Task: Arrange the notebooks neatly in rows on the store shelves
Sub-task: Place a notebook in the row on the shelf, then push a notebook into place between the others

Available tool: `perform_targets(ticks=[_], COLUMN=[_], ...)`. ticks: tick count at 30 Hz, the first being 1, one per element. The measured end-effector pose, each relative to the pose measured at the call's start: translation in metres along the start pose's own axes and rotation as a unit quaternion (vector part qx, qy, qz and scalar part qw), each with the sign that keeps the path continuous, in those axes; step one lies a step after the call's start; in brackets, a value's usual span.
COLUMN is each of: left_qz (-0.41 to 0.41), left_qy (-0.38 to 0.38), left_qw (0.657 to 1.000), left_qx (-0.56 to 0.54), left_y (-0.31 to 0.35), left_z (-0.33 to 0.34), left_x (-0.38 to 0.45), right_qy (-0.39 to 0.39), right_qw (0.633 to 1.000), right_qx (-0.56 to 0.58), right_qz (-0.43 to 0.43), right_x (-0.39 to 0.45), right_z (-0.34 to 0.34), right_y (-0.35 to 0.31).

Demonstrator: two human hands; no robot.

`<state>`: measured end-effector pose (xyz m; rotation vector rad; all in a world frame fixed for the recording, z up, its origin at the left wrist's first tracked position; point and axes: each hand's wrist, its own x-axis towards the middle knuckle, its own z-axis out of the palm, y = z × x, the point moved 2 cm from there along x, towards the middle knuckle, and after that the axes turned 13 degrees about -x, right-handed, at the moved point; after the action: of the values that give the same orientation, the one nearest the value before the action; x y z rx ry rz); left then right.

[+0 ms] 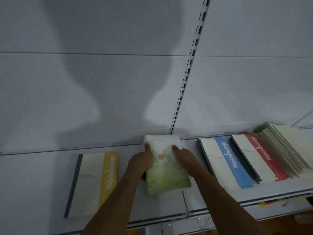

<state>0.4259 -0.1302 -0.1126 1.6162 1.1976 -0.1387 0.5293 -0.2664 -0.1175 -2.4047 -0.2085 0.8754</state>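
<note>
Head view: a white shelf (42, 175) runs across the bottom w/ a white back wall (101, 82) behind it. A strip w/ dark slots (188, 70) runs up the wall.

In the middle lies a stack of green picture notebooks (166, 173), flat on the shelf, far end near the back wall. The left hand (141, 164) grips its left edge, thumb on top of the cover, other fingers hidden underneath. The right hand (185, 158) holds the right edge, thumb on the cover too. So both hands are clamped on that same stack, one on each side, apart from each other.

Left of the stack, not touching it, lies a yellow-stripe notebook (94, 182). On the right there's a blue-stripe pile (225, 161), then a red-stripe pile (259, 155) just beside it, then a cream pile (286, 146) leaning over the red one.

Under the shelf edge at the right, some small bright things (271, 201) peek out; can't tell what they are.
</note>
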Motion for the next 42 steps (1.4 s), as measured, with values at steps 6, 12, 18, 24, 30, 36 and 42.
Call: perform_targets(ticks=[6, 12, 18, 24, 30, 36, 42], left_qz=[0.074, 0.069, 0.056, 0.312, 0.282, 0.128, 0.098], left_qy=[0.068, 0.056, 0.13, 0.218, 0.054, 0.022, 0.075], left_qw=[0.987, 0.985, 0.987, 0.922, 0.958, 0.992, 0.991], left_qx=[0.127, 0.146, 0.078, 0.077, 0.004, 0.011, -0.053], left_y=[-0.003, -0.011, -0.005, 0.064, 0.108, 0.093, 0.093], left_z=[0.001, -0.002, -0.004, 0.04, 0.146, 0.229, 0.259], left_x=[0.011, 0.014, 0.008, -0.054, -0.062, -0.036, -0.031], right_qy=[0.02, 0.042, 0.11, 0.196, 0.201, 0.148, 0.055], right_qw=[1.0, 0.997, 0.991, 0.979, 0.973, 0.974, 0.982], right_qx=[-0.009, -0.056, -0.047, -0.023, -0.104, -0.156, -0.148], right_qz=[-0.021, -0.027, -0.063, -0.048, -0.041, -0.076, -0.1], right_x=[-0.002, -0.001, -0.004, 0.022, 0.051, 0.07, 0.069], right_z=[0.004, 0.008, -0.018, -0.072, -0.122, -0.156, -0.154], right_y=[0.003, 0.006, 0.003, 0.028, 0.083, 0.127, 0.131])
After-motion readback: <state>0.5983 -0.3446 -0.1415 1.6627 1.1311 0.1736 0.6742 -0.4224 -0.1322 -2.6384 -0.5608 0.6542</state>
